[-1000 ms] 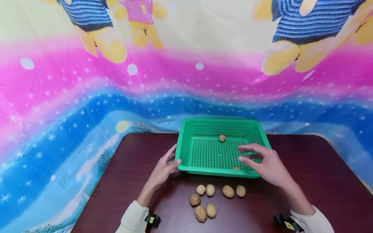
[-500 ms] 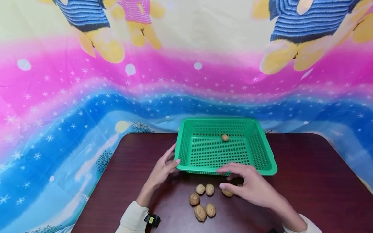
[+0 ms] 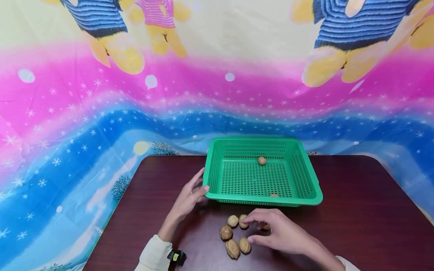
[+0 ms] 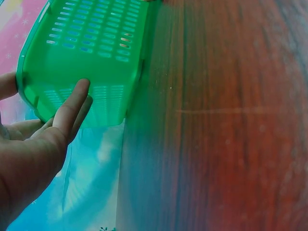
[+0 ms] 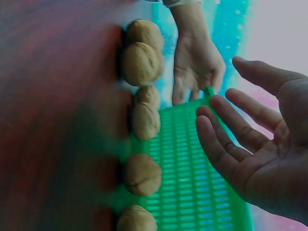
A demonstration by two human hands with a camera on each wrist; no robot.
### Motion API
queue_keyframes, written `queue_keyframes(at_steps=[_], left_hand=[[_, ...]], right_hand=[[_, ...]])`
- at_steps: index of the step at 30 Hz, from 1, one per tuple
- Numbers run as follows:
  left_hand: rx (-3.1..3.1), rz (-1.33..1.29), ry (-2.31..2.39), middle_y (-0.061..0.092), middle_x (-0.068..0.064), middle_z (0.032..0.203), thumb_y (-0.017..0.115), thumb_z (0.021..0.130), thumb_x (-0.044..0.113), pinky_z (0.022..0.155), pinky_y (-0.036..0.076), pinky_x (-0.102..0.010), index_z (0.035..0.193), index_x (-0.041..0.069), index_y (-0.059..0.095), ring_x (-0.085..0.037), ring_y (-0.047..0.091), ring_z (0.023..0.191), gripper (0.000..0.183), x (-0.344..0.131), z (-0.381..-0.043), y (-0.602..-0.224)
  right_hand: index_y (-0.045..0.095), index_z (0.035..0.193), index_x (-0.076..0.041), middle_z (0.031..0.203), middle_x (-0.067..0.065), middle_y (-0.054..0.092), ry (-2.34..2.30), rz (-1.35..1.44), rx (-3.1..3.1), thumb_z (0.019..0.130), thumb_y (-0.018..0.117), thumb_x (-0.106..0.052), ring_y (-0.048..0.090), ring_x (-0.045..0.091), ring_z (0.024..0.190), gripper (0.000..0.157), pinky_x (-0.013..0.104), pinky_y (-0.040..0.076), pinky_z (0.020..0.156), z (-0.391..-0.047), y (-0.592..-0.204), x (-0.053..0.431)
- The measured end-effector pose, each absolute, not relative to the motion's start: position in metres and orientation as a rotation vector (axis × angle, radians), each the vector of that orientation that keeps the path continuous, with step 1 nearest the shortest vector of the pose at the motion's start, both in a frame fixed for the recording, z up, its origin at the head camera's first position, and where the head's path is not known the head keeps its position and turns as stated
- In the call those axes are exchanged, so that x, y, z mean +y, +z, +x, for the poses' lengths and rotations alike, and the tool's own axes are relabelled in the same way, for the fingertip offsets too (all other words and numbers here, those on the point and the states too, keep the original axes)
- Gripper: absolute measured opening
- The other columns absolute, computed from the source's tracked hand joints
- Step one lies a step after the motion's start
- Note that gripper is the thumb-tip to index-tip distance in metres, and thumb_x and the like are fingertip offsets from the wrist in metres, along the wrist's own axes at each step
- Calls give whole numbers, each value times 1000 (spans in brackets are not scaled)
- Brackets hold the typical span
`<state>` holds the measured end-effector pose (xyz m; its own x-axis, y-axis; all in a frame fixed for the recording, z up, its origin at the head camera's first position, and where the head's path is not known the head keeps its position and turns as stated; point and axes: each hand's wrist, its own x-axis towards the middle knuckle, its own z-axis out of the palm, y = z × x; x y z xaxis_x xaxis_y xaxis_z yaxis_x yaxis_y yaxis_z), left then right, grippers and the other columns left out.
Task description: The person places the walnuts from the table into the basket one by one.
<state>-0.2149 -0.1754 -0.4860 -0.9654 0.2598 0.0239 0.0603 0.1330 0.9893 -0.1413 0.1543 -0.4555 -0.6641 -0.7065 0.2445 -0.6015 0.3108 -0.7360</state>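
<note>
Walnuts [image 3: 232,249] lie on the table [image 3: 349,195] in the head view, on the near side of the green basket [image 3: 262,200], mostly to the left of the fingers of your right hand [image 3: 281,230], the nearer hand. An oval walnut [image 3: 243,223], its long axis pointing roughly at the basket, sits at your index fingertip, and a rounder walnut [image 3: 245,245] is at your thumb tip; you cannot tell whether either is touched. Your hand partly hides another walnut [image 3: 266,227]. The basket's near rim stands between these and the two walnuts inside, one by the far wall, one mostly hidden behind that rim. In the left wrist view, your left hand [image 4: 41,149] holds the basket's corner, thumb at the rim, fingers against the outer wall. In the right wrist view, your right fingers are spread and hold nothing; walnuts line up beside them, the basket behind.
</note>
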Motion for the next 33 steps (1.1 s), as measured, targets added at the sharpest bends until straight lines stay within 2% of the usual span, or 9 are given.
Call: queue_keyframes(at_steps=[7, 12, 18, 25, 33], left_hand=[[2234, 330, 1946, 49, -27, 161, 62, 110, 24, 101, 60, -59, 173, 22, 25, -46, 61, 138, 73, -175, -215, -486], [2235, 313, 1952, 50, -26, 160, 63, 109, 23, 100, 61, -57, 173, 23, 26, -45, 61, 138, 73, -174, -213, -486], [2226, 328, 1956, 49, -28, 160, 62, 110, 20, 99, 62, -54, 173, 19, 24, -47, 61, 137, 74, -175, -214, -486], [2230, 359, 1933, 47, -30, 161, 61, 110, 21, 100, 62, -54, 174, 16, 21, -47, 60, 138, 75, -176, -214, -486], [2236, 350, 1924, 47, -28, 161, 61, 110, 24, 102, 60, -58, 174, 17, 21, -45, 60, 138, 76, -176, -214, -486]], right_hand=[[76, 130, -15, 120, -1, 76, -1181, -1223, 2390, 98, 82, -26, 71, 4, 100, 34, 24, 62, 78, -139, -471, 147], [78, 127, -15, 119, -4, 76, -1131, -1245, 2405, 95, 84, -27, 65, -2, 96, 34, 20, 59, 76, -139, -482, 144], [78, 124, -21, 116, -15, 72, -1051, -1172, 2396, 94, 86, -31, 58, -5, 91, 33, 19, 52, 76, -138, -487, 144], [79, 121, -24, 110, -21, 69, -988, -1166, 2436, 92, 87, -25, 57, -7, 89, 30, 18, 45, 77, -139, -488, 143], [80, 117, -26, 107, -23, 68, -970, -1167, 2476, 92, 87, -25, 57, -8, 89, 26, 18, 44, 78, -138, -489, 143]])
